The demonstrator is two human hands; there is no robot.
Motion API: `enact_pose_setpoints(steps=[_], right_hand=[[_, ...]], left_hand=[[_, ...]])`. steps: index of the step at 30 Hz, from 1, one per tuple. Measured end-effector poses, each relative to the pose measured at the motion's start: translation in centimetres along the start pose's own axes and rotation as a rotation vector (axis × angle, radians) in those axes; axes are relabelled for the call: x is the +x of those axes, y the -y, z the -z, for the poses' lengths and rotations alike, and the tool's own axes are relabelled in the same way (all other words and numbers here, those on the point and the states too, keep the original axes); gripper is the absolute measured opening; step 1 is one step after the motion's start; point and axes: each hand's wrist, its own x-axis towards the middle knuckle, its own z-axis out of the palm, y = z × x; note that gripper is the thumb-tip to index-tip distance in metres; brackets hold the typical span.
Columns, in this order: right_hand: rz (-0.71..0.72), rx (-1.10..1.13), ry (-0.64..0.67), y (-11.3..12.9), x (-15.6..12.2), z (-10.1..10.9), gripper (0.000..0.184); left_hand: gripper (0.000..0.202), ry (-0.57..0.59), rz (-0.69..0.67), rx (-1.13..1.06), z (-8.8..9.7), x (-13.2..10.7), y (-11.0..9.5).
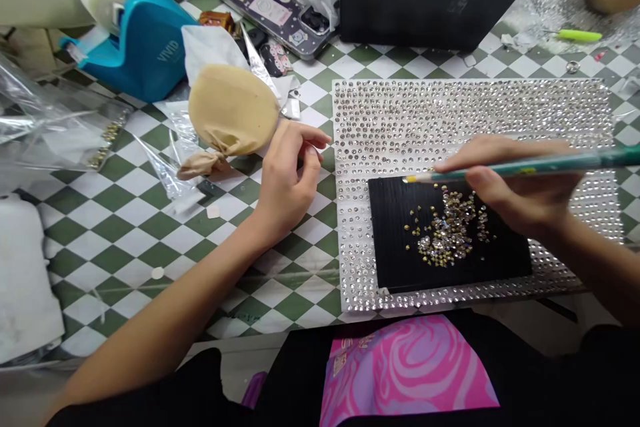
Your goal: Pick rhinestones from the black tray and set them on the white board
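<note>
Rhinestone board (353,230): right half of the frame, flat on the green-and-white checked tablecloth (310,267); white base, covered with rows of small, round, clear, glittering rhinestones (470,103), closer set toward the upper right, more widely spaced at left.
Black tray (393,240): resting on the lower part of the board, right of the frame's centre; dark, rectangular, finely streaked.
Loose stones (445,230): heaped in the tray's middle; some clear and shiny, others showing gold-coloured pointed backs; a few scattered at the left.
Pen (545,161): green, reaching in from the right edge, pale toward a yellow tip; tip at the tray's upper edge, contact impossible to tell.
Right hand (530,200): clamped on the pen between thumb and fingers, above tray and board.
Left hand (287,173): well apart from the right one, just left of the board; fingers loosely bent, slack.
Tan pouch (233,107): upper left of centre, knotted, just beside the left hand.
Blue tape dispenser (145,47): upper left.
</note>
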Motion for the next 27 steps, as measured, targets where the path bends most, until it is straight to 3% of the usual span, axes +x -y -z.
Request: enact_pose_setpoints(steps=[8, 20, 27], right_hand=[[0.037, 0.017, 0.166, -1.6, 5.5, -3.7, 0.012], [0.041, -0.066, 0.250, -2.1, 6.2, -4.7, 0.016], [0.153, -0.107, 0.265, -2.3, 6.4, -4.8, 0.017]], left_hand=[[0.020, 0.007, 0.002, 0.009, 0.1, 0.0, -0.1], [0.019, 0.000, -0.011, 0.004, 0.0, 0.1, -0.1], [0.020, 0.013, 0.009, 0.015, 0.1, 0.0, 0.0]])
